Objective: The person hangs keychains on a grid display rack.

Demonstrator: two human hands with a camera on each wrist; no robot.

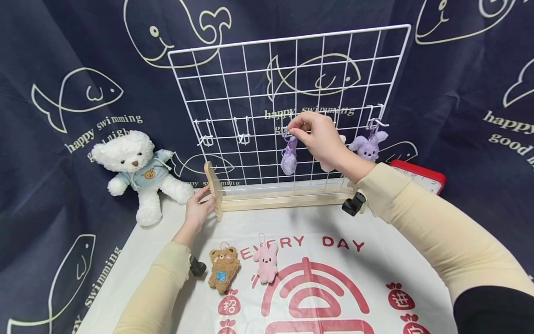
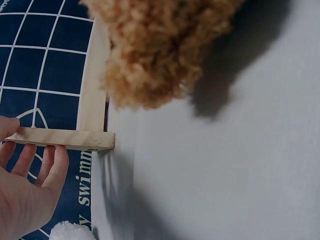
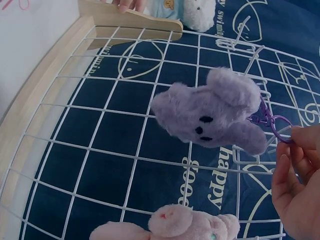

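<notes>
At the middle of a white wire grid rack (image 1: 271, 99), my right hand (image 1: 323, 139) pinches the purple ring of a purple plush bunny keychain (image 3: 200, 115) between thumb and forefinger. The bunny dangles beside a white hook; whether the ring is on it, I cannot tell. My left hand (image 1: 198, 211) grips the rack's wooden end stand (image 2: 65, 138), thumb on one side and fingers on the other. A pale pink plush (image 3: 170, 225) hangs by the grid, mostly hidden by my right hand in the head view. Further right hangs another purple plush bunny (image 1: 368, 147).
Two white hooks (image 1: 243, 138) sit on the grid's left half. A brown bear keychain (image 1: 224, 269) and a pink bunny keychain (image 1: 267, 262) lie on the white table cover. A white teddy bear (image 1: 148, 204) sits left; a red-framed object with numbers (image 1: 417, 169) stands right.
</notes>
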